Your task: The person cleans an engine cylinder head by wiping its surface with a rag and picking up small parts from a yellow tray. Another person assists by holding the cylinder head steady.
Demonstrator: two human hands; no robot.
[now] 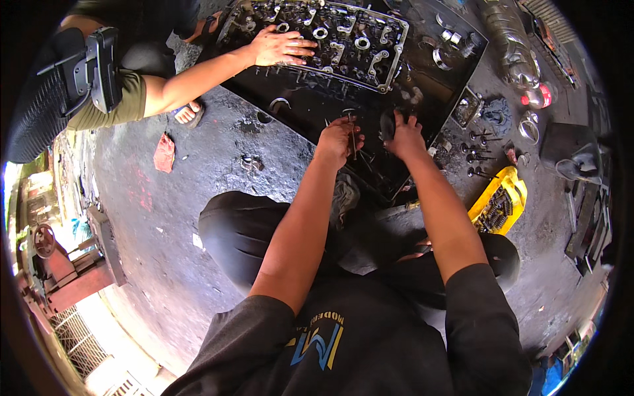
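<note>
Over the near part of a black oily tray (pixel 300 105), my left hand (pixel 335 141) is closed round a thin-stemmed engine valve (pixel 354 142). More thin metal stems lie in the tray just below it. My right hand (pixel 405 137), beside it, grips a dark object (pixel 387 124) whose kind I cannot make out. A curved metal shell (pixel 280 103) lies left of my hands. Farther back in the tray sits a cylinder head (pixel 362 43), with a co-worker's hand (pixel 284 47) resting flat on it.
Several engine valves (pixel 479 156) lie on the floor right of the tray. A yellow bag (pixel 517 181) holds springs (pixel 496 211). Beyond are a plastic bottle (pixel 518 63) and a dark box (pixel 571 152). A red rag (pixel 164 153) lies left; a red machine (pixel 69 280) stands farther left.
</note>
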